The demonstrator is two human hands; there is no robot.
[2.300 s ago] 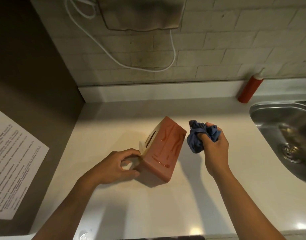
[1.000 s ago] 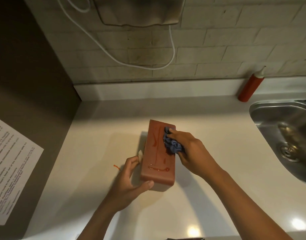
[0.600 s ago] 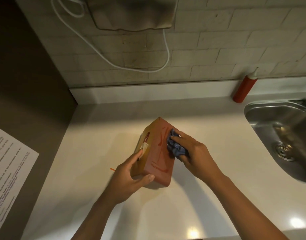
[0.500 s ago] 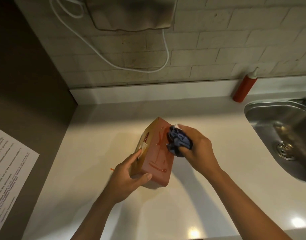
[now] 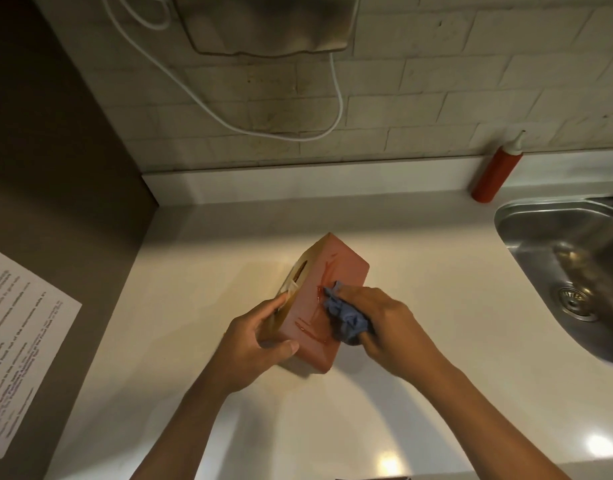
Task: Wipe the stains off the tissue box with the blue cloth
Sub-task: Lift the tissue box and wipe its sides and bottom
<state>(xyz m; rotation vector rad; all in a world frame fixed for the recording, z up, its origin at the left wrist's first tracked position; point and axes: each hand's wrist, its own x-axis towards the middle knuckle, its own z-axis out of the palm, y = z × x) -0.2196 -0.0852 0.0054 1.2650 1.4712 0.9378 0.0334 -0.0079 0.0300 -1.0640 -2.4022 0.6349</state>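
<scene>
Countertop (image 5: 402,393): tissue box (image 5: 336,271) between hands, blue cloth (image 5: 345,315) seemingly pressed against it.

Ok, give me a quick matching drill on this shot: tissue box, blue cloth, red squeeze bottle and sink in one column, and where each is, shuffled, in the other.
Things:
1. tissue box
2. blue cloth
3. red squeeze bottle
4. sink

Places:
A. standing against the back wall, next to the sink
B. set into the counter at the right edge
C. bunched in the right hand, pressed on the stained face
D. tilted on the counter, gripped at its near end by the left hand

Pairs: 1-D, 2-C, 3-A, 4-B
</scene>
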